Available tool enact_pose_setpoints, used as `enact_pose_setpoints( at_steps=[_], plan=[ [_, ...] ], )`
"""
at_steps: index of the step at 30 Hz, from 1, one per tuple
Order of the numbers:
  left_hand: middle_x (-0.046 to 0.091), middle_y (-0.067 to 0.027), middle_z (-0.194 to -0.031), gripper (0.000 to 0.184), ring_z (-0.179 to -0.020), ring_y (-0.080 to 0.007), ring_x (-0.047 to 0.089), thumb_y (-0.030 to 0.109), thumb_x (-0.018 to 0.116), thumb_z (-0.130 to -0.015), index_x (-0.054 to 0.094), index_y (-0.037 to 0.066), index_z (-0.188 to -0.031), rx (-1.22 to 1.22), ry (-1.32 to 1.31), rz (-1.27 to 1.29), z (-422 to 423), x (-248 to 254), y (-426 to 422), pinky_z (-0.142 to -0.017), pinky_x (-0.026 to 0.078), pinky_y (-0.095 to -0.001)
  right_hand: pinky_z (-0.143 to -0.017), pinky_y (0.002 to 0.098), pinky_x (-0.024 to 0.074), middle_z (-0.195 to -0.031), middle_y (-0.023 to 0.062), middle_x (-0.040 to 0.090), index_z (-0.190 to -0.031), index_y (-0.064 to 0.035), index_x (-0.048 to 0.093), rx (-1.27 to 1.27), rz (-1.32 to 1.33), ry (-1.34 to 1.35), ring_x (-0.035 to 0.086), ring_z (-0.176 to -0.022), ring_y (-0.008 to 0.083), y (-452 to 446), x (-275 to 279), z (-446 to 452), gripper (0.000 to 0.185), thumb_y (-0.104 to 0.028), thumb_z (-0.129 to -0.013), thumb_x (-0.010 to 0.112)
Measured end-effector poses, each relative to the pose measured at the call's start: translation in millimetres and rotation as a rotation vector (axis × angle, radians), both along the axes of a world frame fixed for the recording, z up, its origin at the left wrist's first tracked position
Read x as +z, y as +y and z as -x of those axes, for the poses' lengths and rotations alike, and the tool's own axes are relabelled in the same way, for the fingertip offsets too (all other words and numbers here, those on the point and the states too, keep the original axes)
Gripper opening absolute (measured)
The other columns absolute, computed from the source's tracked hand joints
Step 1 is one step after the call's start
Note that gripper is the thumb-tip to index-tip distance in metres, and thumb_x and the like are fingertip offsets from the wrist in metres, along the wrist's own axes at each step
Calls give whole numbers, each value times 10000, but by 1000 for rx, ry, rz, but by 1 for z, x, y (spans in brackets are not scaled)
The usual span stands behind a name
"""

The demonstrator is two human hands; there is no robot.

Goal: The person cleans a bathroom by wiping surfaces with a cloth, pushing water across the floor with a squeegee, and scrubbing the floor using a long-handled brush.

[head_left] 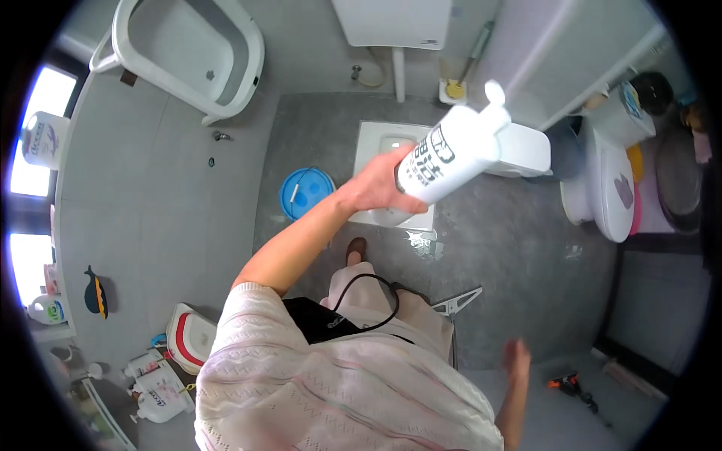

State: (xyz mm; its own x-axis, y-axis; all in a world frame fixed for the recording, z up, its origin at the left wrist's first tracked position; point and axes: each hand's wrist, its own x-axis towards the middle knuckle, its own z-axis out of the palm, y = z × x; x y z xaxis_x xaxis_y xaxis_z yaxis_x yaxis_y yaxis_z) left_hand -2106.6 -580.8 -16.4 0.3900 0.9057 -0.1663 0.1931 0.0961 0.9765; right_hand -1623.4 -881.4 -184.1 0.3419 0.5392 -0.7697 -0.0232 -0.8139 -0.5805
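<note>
Bottle (455,154), cap (494,93) flipped up, is clasped by the left hand's (382,183) wrapped fingers, seen against the squat toilet (367,137). Firm grip and controlled tilt are advised; near right, the blurred right hand's (517,357) finger state cannot be told.

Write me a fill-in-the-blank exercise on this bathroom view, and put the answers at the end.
1. The white bottle is gripped by one hand, the person's ____.
2. The bottle's flip cap is not shut but ____.
3. The round bucket beside the squat toilet is mainly coloured ____.
4. In the picture, the wall cistern appears to the ____ of the white tub.

Missing words: left; open; blue; right.
</note>
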Motion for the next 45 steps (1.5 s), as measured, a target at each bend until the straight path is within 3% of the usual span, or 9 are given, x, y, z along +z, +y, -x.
enact_pose_setpoints(
  at_steps=[4, 7, 10, 16, 22, 27, 34, 40, 45],
  plan=[
    [558, -71, -1057, 760, -987, -161, 517, 157, 785, -526, 436, 2, -1183, -39, 54, 98, 73, -31, -24, -884, 404, -294, -906, 381, 338, -1242, 105, 485, -1249, -29, 421, 236, -357, 452, 436, -1153, 203, 254, 90, 190, 665, -561, -888, 252],
    [560, -89, -1069, 803, -1002, -181, 523, 182, 774, -537, 406, 5, -1228, -80, -12, 180, 101, -54, -24, -893, 405, -301, -914, 385, 342, -1258, 141, 464, -1242, 3, 414, 397, -427, 919, 422, -1175, 244, 350, 111, 294, 695, -546, -902, 158],
    [552, -104, -1084, 843, -1004, -191, 527, 217, 776, -523, 391, 12, -1245, -91, 42, 236, 141, -58, -28, -889, 402, -305, -912, 350, 347, -1205, 148, 508, -1234, 1, 424, 513, -450, 1015, 474, -1112, 238, 376, 144, 383, 673, -518, -914, 139],
    [552, -126, -1077, 864, -1006, -237, 530, 275, 744, -485, 399, 22, -1235, 29, -73, 244, 189, -74, -43, -881, 405, -323, -934, 340, 334, -1186, 122, 530, -1198, -19, 486, 737, -722, 559, 469, -1110, 211, 369, 166, 448, 500, -404, -933, 309],
    [546, -31, -1058, 687, -989, -126, 506, 84, 750, -567, 435, 24, -1175, 155, -534, 345, 199, -70, -59, -878, 402, -289, -992, 366, 284, -1318, 144, 391, -1149, -9, 517, 1282, -1277, -186, 377, -1208, 268, 350, 190, 489, 380, -176, -809, 554],
    [521, -25, -1048, 699, -991, -118, 471, 144, 777, -566, 437, 31, -1167, 356, -162, 103, 215, -33, -87, -888, 374, -278, -968, 374, 310, -1301, 154, 401, -1142, -4, 511, 1164, -1436, 28, 394, -1188, 274, 341, 213, 495, 400, -137, -770, 572],
    [552, -23, -993, 617, -919, -119, 516, 111, 752, -563, 475, 33, -1109, 901, -145, -178, 285, 49, -114, -836, 417, -284, -758, 292, 456, -969, 111, 614, -1092, 1, 540, 1306, -1028, 107, 582, -877, 176, 340, 153, 436, 345, -87, -765, 608],
    [585, -69, -947, 517, -850, -165, 578, 31, 732, -580, 479, 20, -1031, 1215, -108, -530, 389, 142, -103, -785, 473, -326, -681, 236, 466, -901, 68, 611, -1042, 13, 541, 1044, -510, 301, 585, -782, 128, 318, 78, 391, 243, -68, -817, 583],
    [598, -98, -915, 473, -785, -179, 596, 59, 754, -589, 492, 7, -980, 1362, 17, -828, 507, 229, -58, -712, 506, -326, -541, 225, 455, -824, 87, 633, -1005, 21, 547, 984, -408, 166, 620, -679, 150, 306, 76, 406, 234, -107, -811, 582]
  ],
)
